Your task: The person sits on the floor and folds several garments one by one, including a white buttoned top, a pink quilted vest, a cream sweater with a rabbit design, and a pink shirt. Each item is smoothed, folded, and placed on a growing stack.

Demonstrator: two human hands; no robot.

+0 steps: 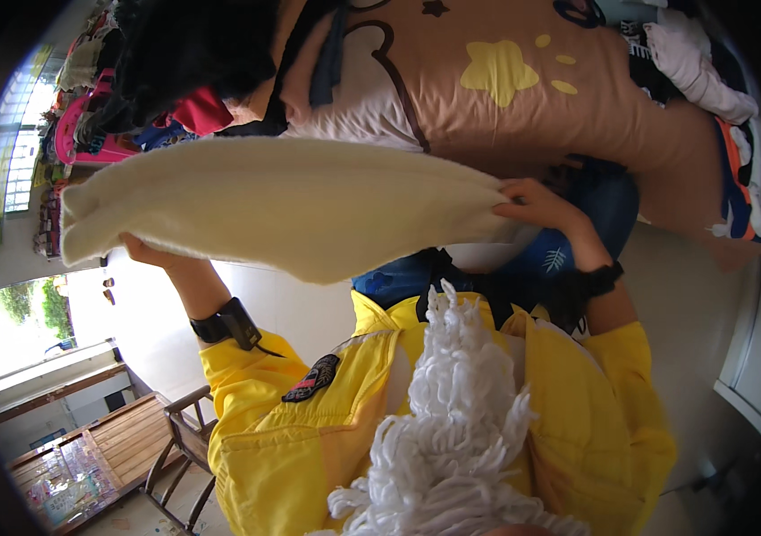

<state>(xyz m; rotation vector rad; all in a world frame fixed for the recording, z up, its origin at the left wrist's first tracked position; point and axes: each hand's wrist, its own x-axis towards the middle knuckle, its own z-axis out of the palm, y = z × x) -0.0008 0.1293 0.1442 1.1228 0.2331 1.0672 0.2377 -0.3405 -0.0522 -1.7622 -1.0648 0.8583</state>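
A cream, fleecy piece of cloth (282,201), probably a folded garment, stretches level in front of me above my lap. Its left end is grasped by my left hand (150,254), whose thumb shows at the lower edge while the other fingers are hidden behind the fabric. At the opposite end, my right hand (541,205) pinches the corner between thumb and fingers. The middle of the cloth sags slightly toward me. Both wrists wear black bands, and yellow sleeves cover my upper arms.
Just beyond the cloth lies brown bedding (577,98) with a yellow star, with dark clothes (193,54) heaped at its left. White clothes (697,71) lie at the far right. A pink plastic item (67,129), a wooden chair (188,438) and a wooden table (130,438) are to the left.
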